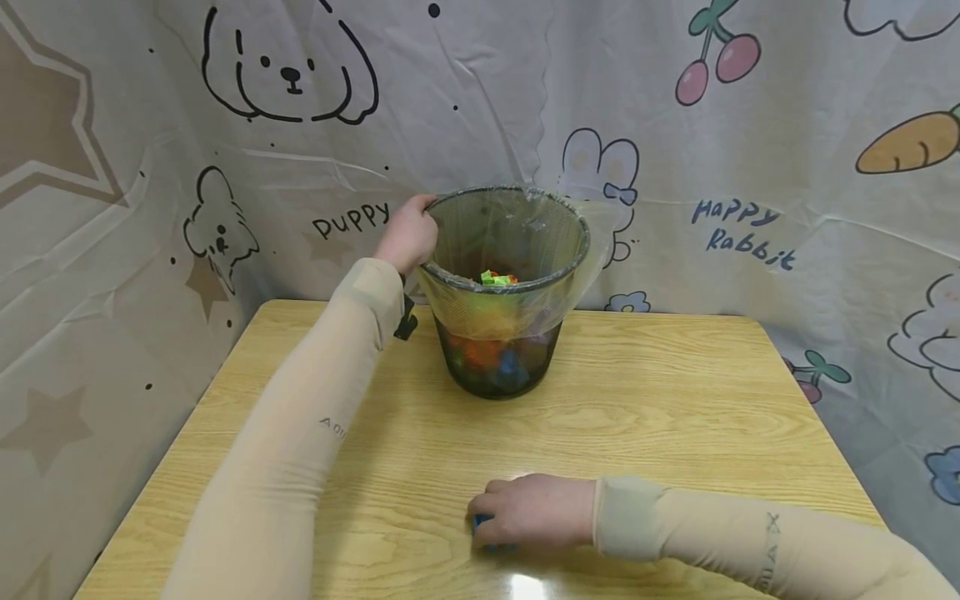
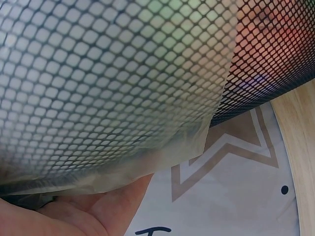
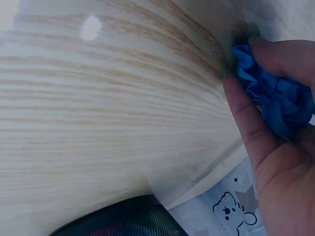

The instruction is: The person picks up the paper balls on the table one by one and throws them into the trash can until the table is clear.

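Note:
A black mesh waste bin (image 1: 498, 385) stands upright toward the far side of the table, lined with a clear plastic bag (image 1: 517, 321) folded over its rim. My left hand (image 1: 411, 233) grips the bin's rim at the left, thumb and fingers over the bag's edge. Green and orange crumpled pieces (image 1: 495, 278) show inside, and more orange and blue shows through the mesh. Low at the table's near side, my right hand (image 1: 536, 510) holds a crumpled blue wad (image 3: 280, 96) between thumb and fingers. Most of that wad is hidden by the hand in the head view.
The wood-grain table (image 1: 675, 392) runs out to both sides of the bin. Behind it hangs a pale curtain (image 1: 465, 125) printed with cartoon animals, cherries and a carrot, close behind the bin. A dark wrist strap (image 1: 406, 319) shows below the left hand.

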Motion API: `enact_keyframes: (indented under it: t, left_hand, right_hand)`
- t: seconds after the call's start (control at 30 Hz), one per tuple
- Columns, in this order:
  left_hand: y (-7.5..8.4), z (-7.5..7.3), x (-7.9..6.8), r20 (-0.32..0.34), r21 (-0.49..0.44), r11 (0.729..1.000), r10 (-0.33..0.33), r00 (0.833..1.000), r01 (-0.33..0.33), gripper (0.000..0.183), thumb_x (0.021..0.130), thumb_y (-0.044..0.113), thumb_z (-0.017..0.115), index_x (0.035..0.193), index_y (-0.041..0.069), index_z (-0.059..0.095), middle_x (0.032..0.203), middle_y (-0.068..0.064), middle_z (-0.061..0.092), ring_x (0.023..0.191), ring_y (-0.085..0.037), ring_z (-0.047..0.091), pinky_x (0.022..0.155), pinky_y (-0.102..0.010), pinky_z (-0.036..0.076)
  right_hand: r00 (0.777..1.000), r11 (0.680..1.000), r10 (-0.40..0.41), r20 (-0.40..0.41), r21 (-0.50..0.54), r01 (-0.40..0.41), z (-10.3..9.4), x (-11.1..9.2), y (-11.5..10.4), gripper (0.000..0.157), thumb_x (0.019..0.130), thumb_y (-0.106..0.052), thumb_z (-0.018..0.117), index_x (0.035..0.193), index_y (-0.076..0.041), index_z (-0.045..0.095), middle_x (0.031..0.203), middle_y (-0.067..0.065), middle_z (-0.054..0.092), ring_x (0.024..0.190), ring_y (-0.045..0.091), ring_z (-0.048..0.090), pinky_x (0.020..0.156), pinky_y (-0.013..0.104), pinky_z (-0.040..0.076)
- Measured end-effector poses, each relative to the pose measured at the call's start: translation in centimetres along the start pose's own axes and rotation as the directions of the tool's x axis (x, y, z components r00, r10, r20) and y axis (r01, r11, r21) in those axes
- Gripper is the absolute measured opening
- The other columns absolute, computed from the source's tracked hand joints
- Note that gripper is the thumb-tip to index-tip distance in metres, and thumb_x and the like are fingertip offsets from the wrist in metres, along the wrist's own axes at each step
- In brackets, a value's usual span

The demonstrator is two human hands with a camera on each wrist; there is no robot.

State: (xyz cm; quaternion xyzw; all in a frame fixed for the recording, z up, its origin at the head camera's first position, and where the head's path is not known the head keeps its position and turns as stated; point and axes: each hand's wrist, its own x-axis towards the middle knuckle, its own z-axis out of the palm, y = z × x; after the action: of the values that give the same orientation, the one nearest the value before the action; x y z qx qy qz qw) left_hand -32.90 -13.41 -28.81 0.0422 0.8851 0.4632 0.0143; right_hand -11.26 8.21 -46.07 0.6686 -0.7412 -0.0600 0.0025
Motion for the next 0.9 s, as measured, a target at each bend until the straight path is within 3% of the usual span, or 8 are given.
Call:
enact_keyframes:
  t: [0.3,0.57,0.7,0.9]
  left_hand:
    - [0.1,0.0,0.0,-0.009,0.008,1.000,0.000,1.000,0.000,0.056,0.109,0.015,0.015,0.164,0.016,0.026,0.166,-0.007,0.029,0.051,-0.013,0.033,0.048,-0.027,0.033]
    - [0.0,0.0,0.0,-0.007,0.007,1.000,0.006,1.000,-0.005,0.056,0.109,0.015,0.016,0.164,0.015,0.026,0.165,-0.008,0.030,0.060,-0.015,0.041,0.047,-0.027,0.032]
    - [0.0,0.0,0.0,-0.002,0.004,1.000,0.004,1.000,-0.004,0.056,0.109,0.015,0.015,0.164,0.016,0.025,0.166,-0.008,0.029,0.054,-0.015,0.034,0.046,-0.027,0.031]
    - [0.1,0.0,-0.1,-0.009,0.015,1.000,0.005,1.000,-0.005,0.056,0.109,0.015,0.015,0.164,0.016,0.026,0.165,-0.007,0.030,0.059,-0.016,0.038,0.050,-0.028,0.034]
  right_hand:
    - [0.994,0.998,0.034,-0.103,0.053,-0.029,-2.2,-0.8,0.9,0.020,0.090,-0.011,0.079,0.105,-0.022,0.073,0.123,-0.001,0.063,0.098,0.009,0.058,0.079,0.014,0.049]
    - [0.983,0.995,0.094,-0.160,0.050,-0.087,-5.3,-1.7,2.0,0.021,0.095,-0.005,0.070,0.107,-0.022,0.070,0.120,-0.001,0.060,0.094,0.012,0.055,0.070,0.019,0.049]
    - [0.975,0.993,0.110,-0.192,0.058,-0.100,-6.7,-2.1,2.5,0.023,0.093,-0.004,0.070,0.108,-0.021,0.070,0.124,0.001,0.060,0.098,0.014,0.057,0.072,0.023,0.052]
    - [0.955,0.991,0.100,-0.279,0.114,-0.071,-8.8,-2.8,3.6,0.028,0.090,0.004,0.072,0.109,-0.017,0.068,0.122,0.002,0.060,0.099,0.017,0.057,0.082,0.026,0.050]
